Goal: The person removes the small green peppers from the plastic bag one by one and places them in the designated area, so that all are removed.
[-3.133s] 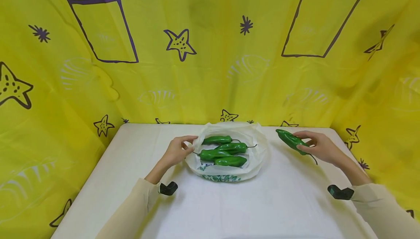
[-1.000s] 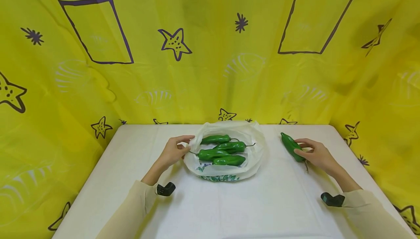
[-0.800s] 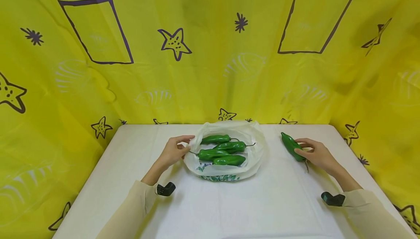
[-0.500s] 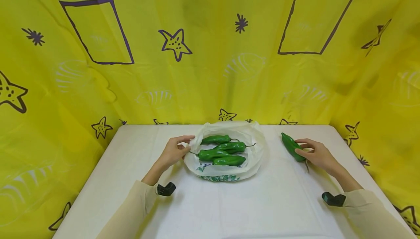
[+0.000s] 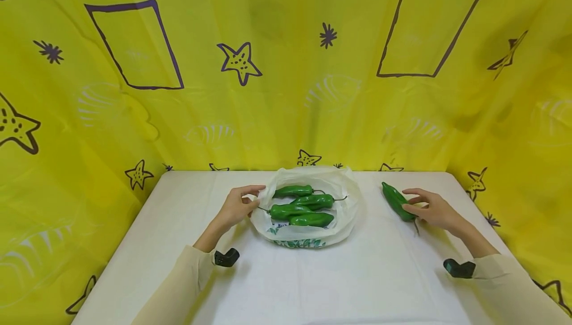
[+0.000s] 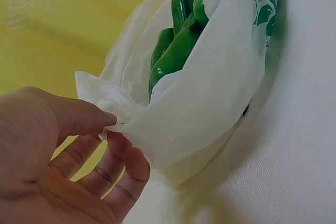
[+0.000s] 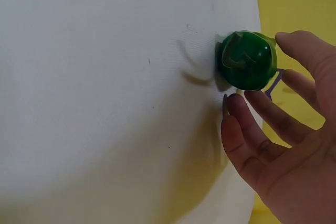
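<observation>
A white plastic bag (image 5: 346, 223) with a green leaf print stands at the middle of the table, its mouth rolled wide. Several green peppers (image 5: 290, 211) lie inside; in the left wrist view they show behind the bag's wall. My left hand (image 5: 237, 205) pinches the bag's left rim between thumb and fingers (image 6: 137, 165). To the right of the bag, one green pepper (image 5: 394, 201) lies on the table, its stem toward me. My right hand (image 5: 431, 210) is right beside it, thumb and fingers loosely spread around its stem end (image 7: 249, 61).
A white cloth covers the table (image 5: 339, 285). Yellow curtains (image 5: 286, 116) with starfish drawings rise behind it and along both sides. Dark wrist cameras (image 5: 227, 257) sit at both sleeves.
Three seconds ago my right hand held the single pepper above the table; it was then lowered to the right. Now the right hand's grip has loosened slightly. The left hand stays at the bag.
</observation>
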`<action>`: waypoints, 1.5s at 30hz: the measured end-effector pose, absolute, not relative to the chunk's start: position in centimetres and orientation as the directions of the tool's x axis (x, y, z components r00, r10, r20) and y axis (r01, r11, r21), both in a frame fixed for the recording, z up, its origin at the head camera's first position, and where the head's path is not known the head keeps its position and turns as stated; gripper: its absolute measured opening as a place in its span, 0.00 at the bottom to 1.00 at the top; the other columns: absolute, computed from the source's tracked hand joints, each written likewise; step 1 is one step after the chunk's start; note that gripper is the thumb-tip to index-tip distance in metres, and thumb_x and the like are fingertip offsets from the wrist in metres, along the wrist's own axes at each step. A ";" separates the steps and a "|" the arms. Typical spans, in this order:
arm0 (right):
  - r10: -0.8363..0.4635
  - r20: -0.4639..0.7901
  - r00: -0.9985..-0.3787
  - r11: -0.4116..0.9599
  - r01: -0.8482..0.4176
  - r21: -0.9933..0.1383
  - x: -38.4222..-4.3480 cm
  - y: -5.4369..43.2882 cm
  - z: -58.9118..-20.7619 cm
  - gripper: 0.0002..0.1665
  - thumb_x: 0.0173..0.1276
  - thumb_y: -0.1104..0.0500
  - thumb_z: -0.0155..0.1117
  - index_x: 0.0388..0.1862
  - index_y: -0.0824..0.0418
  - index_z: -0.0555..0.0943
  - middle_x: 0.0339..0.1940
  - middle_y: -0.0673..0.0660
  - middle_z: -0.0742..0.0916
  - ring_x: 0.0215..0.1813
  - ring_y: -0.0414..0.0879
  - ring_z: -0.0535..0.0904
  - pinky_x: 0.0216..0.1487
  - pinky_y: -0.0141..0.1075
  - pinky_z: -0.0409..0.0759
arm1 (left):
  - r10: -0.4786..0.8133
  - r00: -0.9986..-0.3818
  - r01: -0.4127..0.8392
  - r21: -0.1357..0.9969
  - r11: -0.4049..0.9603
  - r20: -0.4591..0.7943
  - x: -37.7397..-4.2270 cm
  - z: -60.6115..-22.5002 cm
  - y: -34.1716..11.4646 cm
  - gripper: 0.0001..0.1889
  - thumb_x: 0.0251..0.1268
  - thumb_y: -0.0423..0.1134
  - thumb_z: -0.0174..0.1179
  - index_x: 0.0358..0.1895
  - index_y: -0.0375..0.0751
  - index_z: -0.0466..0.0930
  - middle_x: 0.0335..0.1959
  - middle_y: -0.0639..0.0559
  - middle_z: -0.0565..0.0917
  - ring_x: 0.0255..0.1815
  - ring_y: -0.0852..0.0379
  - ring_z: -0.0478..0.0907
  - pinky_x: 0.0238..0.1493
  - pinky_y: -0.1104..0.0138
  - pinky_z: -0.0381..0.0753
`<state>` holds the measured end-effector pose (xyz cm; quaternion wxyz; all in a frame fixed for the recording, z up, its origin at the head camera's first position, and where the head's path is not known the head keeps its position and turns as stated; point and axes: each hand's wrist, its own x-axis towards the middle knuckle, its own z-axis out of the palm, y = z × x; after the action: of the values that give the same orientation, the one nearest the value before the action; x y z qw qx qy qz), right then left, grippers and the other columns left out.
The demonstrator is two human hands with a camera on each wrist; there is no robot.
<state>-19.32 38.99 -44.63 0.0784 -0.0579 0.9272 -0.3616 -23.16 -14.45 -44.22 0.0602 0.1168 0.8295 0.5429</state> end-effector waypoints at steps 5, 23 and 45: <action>-0.225 -0.098 -0.969 0.736 -0.103 -0.669 -19.3 39.0 -43.9 0.38 0.75 0.51 0.65 0.75 0.68 0.66 0.59 0.76 0.81 0.51 0.63 0.84 0.42 0.44 0.86 | 0.259 -0.965 0.130 0.915 0.382 0.029 -23.0 -44.2 -14.5 0.23 0.68 0.24 0.61 0.66 0.37 0.80 0.54 0.37 0.81 0.18 0.57 0.68 0.22 0.67 0.72; -0.310 -0.037 -0.950 0.781 -0.232 -0.580 -19.4 38.6 -41.3 0.38 0.72 0.53 0.69 0.74 0.66 0.67 0.57 0.77 0.82 0.48 0.64 0.86 0.43 0.54 0.85 | 0.268 -0.963 0.144 0.914 0.378 0.041 -23.1 -44.2 -14.7 0.23 0.68 0.23 0.61 0.65 0.37 0.81 0.54 0.37 0.81 0.17 0.59 0.68 0.21 0.69 0.71; -0.327 0.124 -0.937 0.802 -0.345 -0.488 -20.1 37.4 -39.2 0.33 0.71 0.57 0.71 0.72 0.63 0.72 0.56 0.70 0.85 0.50 0.62 0.85 0.43 0.46 0.86 | 0.256 -0.966 0.127 0.916 0.381 0.028 -23.3 -44.2 -14.5 0.23 0.67 0.23 0.62 0.65 0.38 0.81 0.53 0.38 0.81 0.18 0.60 0.68 0.21 0.69 0.72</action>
<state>-20.10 37.40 -39.22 -0.0170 -0.1772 0.9490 -0.2602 -23.26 -14.46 -44.24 0.0592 0.1155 0.8288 0.5443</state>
